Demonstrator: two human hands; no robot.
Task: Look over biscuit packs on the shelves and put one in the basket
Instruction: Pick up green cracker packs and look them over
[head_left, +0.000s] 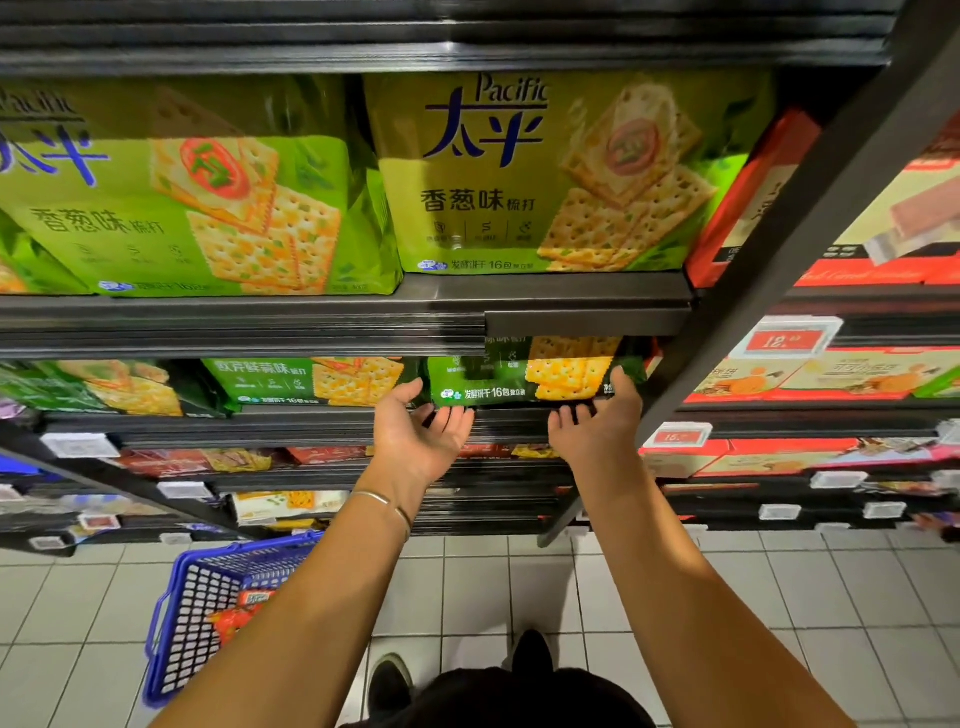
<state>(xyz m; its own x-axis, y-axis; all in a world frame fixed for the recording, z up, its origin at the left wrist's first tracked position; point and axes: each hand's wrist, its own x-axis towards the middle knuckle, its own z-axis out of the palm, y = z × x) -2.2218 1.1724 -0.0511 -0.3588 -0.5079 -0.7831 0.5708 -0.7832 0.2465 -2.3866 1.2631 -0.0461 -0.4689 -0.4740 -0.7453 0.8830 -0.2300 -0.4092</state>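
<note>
I am holding both forearms stretched up and forward | my left hand (421, 436) is gripping, palm up, the lower left corner of the dark green biscuit pack (519, 387) | my right hand (597, 421) is gripping its lower right corner, fingers curling underneath | pack is sitting at the shelf (311, 421) edge | blue basket (176, 623) is standing on the floor, lower left, well apart

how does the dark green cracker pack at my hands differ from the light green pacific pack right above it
The dark green pack is deep green; the Pacific pack is yellow-green. The dark green pack is half hidden by the shelf edge with left hand and right hand at its lower corners; the Pacific pack stands untouched, fully shown. Both picture square crackers.
</note>
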